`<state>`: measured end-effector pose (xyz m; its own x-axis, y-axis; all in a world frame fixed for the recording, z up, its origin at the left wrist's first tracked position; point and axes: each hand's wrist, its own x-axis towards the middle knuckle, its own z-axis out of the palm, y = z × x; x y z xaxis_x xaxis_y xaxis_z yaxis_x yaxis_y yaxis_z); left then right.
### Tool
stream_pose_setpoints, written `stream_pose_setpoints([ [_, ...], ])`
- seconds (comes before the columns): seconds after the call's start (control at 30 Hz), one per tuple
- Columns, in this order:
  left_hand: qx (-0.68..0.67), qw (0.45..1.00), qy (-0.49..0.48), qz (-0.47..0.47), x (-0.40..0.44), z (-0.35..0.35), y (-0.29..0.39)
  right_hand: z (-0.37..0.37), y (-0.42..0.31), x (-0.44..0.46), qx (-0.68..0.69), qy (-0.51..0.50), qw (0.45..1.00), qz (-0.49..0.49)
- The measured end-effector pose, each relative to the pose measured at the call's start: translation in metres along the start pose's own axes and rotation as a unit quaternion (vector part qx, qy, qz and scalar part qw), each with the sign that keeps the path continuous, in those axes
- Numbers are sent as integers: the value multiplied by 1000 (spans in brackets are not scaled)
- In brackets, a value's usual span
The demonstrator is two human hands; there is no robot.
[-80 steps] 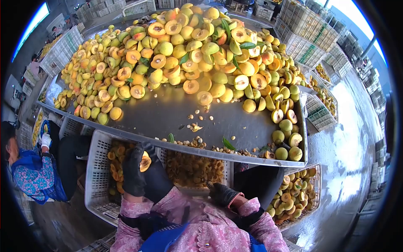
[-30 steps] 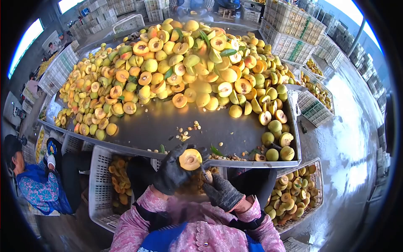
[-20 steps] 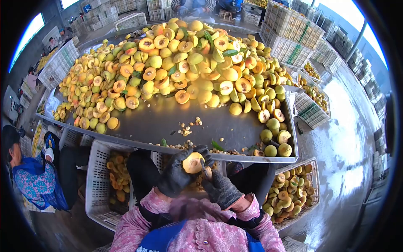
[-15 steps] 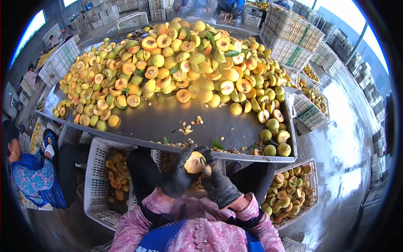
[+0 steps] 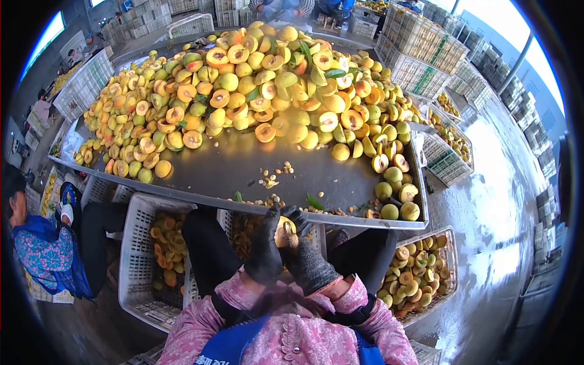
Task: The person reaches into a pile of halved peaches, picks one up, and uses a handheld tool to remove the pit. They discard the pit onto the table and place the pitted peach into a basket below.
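Dark gloves cover both hands, held close together just below the tray's near edge. My left hand [image 5: 265, 246] is closed around a halved yellow peach [image 5: 283, 229], its cut side facing up. My right hand [image 5: 307, 258] presses against the same fruit from the other side, gripping a small pitting tool [image 5: 292, 236] whose tip is at the flesh; the tip is partly hidden by fingers. Beyond them, the metal tray [image 5: 243, 161] bears a big heap of halved peaches [image 5: 255, 91]. Loose pits [image 5: 269, 180] and leaf bits lie on its near part.
A crate [image 5: 137, 261] of peach halves stands left of my legs, another crate [image 5: 451, 267] to the right. Further crates [image 5: 420, 55] are stacked at the back right. A person [image 5: 48, 243] sits at the left; others sit across the tray. The floor [image 5: 486, 243] looks wet.
Both hands have drawn closer around the peach half, and the right hand with the tool has shifted left and turned over the fruit. The whole view has tilted slightly.
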<state>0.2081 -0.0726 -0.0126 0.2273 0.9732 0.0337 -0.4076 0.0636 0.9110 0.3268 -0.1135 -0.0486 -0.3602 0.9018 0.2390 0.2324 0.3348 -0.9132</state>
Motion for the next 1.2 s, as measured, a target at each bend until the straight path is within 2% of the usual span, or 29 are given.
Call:
stream_pose_setpoints([
  [0.03, -31, 999, -2, -8, -1, 7, 13, -2, -7, 3, -13, -19, 1000, 2],
  [0.1, -52, 998, 20, -7, -3, 21, 33, -14, -27, 4, -62, -74, 991, 90],
  [0.13, -63, 998, 31, -6, -3, 24, 37, -15, -29, 4, -46, -77, 992, 85],
  [0.23, -106, 990, 26, -85, -2, 6, 22, -16, -34, 5, -42, -73, 994, 69],
  [0.3, 37, 997, 34, -50, 1, -20, -14, -17, -44, 5, -99, -54, 992, 60],
  [0.37, 204, 978, 0, 48, -2, -34, -17, -26, -60, 10, -110, -109, 976, 151],
  [0.4, 298, 945, -40, 128, -2, -36, -5, -30, -63, 11, -114, -134, 965, 196],
  [0.43, 385, 896, -79, 206, -3, -39, 2, -30, -58, 7, -84, -132, 973, 169],
  [0.5, 236, 965, -75, 87, -1, -59, -32, -27, -40, 1, -24, -127, 985, 115],
  [0.57, 212, 973, -80, 48, -4, -65, -37, -28, -37, 1, -3, -138, 982, 129],
  [0.63, 318, 938, -100, 93, -5, -55, -14, -29, -36, 3, -13, -158, 977, 140],
  [0.73, 331, 929, -109, 122, -6, -56, -11, -26, -34, 3, -63, -191, 966, 164],
  [0.8, 346, 924, -141, 87, -8, -58, -8, -21, -32, 3, -91, -200, 957, 187],
  [0.9, 325, 934, -138, 46, -6, -59, -10, -21, -34, 3, -156, -208, 961, 92],
  [0.97, 301, 944, -130, 44, -8, -56, -9, -15, -9, -2, -304, -247, 913, -114],
  [1.03, 283, 947, -138, 66, -5, -40, 16, -13, -3, -1, -315, -236, 895, -210],
  [1.07, 273, 953, -123, 46, -5, -39, 15, -13, -4, 1, -256, -212, 921, -202],
  [1.13, 253, 963, -94, 5, -6, -38, 12, -18, -22, 9, -106, -203, 973, -35],
  [1.17, 242, 967, -83, -3, -7, -39, 9, -20, -38, 14, -13, -212, 969, 125],
  [1.2, 230, 970, -72, -11, -8, -39, 5, -22, -47, 17, 80, -214, 932, 280],
])
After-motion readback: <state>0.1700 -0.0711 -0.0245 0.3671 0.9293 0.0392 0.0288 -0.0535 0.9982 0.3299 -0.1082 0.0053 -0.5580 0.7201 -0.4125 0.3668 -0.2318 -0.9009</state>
